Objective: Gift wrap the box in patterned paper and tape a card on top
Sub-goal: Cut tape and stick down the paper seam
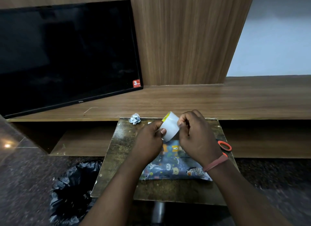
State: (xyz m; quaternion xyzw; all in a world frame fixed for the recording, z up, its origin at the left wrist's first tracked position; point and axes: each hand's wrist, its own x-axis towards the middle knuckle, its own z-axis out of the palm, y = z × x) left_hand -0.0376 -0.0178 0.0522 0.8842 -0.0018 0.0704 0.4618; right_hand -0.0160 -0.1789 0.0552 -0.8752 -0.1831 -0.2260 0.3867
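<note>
A box wrapped in blue animal-patterned paper (175,168) lies on a small dark worn table (117,151). Above its far end I hold a roll of clear tape (170,128) with a yellow inner label. My left hand (149,140) grips the roll, thumb pressed on its outer face. My right hand (196,134) has curled fingers pinching at the roll's right edge. Both forearms cover parts of the wrapped box. No card is visible.
Orange-handled scissors (224,145) lie at the table's right edge, partly behind my right wrist. A crumpled paper scrap (135,119) sits at the table's far left corner. A black bin bag (72,188) is on the floor at left. A dark television (67,57) leans on a wooden shelf.
</note>
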